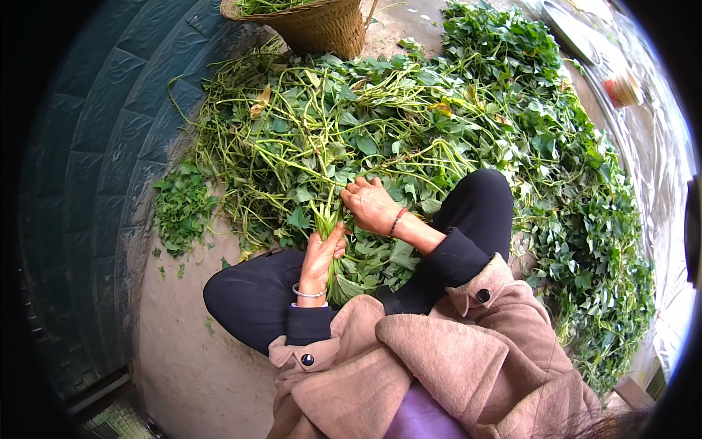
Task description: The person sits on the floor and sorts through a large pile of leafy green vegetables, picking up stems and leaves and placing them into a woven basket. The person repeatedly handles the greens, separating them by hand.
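My left hand (322,260) is closed round a bunch of pale green leaf stalks (324,218), cut or broken ends up, with broad leaves (391,267) hanging below between my bent legs. Just above and to the right, my right hand (371,207) has its fingers curled in a pinch at a vine stem (307,173) that runs up to the left into the heap. What lies inside its fingertips is partly hidden. In front of me spreads a large heap of leafy green vines (365,143), tangled, with long bare stems on top and a few yellowed leaves.
A woven basket (322,29) holding green stems stands beyond the heap. A small leaf pile (183,212) lies at left, beside the dark tiled wall (95,146). More vines (585,271) stretch down the right side, next to plastic sheeting (662,168) and a small tub (623,89).
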`<state>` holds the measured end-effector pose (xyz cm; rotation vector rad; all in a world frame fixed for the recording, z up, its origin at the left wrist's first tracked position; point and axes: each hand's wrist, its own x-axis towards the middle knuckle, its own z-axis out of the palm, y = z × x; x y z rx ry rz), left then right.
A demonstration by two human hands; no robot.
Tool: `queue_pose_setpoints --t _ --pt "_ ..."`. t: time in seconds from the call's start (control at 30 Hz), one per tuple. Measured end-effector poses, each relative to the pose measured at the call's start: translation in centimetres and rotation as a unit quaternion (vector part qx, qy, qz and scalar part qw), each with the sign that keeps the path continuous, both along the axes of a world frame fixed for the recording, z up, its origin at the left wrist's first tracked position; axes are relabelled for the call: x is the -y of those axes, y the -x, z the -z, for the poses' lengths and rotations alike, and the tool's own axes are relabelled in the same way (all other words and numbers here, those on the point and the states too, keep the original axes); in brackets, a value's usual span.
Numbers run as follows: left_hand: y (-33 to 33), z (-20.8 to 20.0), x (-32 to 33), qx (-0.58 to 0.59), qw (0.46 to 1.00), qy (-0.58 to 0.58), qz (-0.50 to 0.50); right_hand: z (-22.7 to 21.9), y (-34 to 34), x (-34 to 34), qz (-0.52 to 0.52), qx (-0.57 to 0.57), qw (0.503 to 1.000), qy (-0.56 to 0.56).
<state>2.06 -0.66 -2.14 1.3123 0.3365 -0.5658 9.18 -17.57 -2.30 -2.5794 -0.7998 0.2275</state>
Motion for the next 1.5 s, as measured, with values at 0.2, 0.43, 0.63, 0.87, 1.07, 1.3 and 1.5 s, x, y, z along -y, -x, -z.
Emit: queue_pose_setpoints --t 0.2,0.43,0.63,0.87,1.07,1.3,1.5 --pt "-0.2 -0.4 0.7 0.018 0.998 -0.019 -0.052 3.1 0.0 -2.6 0.141 -0.125 0.970 -0.154" --pt "-0.2 0.0 -0.2 -0.003 0.995 0.091 -0.036 3.5 -0.7 -1.2 0.249 -0.602 0.562 -0.510" --pt "-0.1 1.1 -3.9 0.013 0.980 0.142 -0.139 -1.6 -5.1 6.1 0.105 -0.477 0.462 -0.740" --pt "-0.8 1.1 -2.6 0.005 0.967 0.192 -0.166 4.0 -3.0 3.0 0.153 -0.118 0.975 -0.107" --pt "-0.4 1.5 -4.0 -0.025 0.946 0.225 -0.233 -1.3 -3.5 3.0 0.066 -0.300 0.874 -0.377" --pt "-0.4 3.4 -3.7 0.018 0.933 0.200 -0.300 0.3 -1.2 0.6 0.115 -0.336 0.811 -0.464" --pt "-0.5 2.1 -2.6 -0.018 0.935 0.165 -0.315 1.4 -0.6 -0.4 0.082 -0.236 0.885 -0.392"
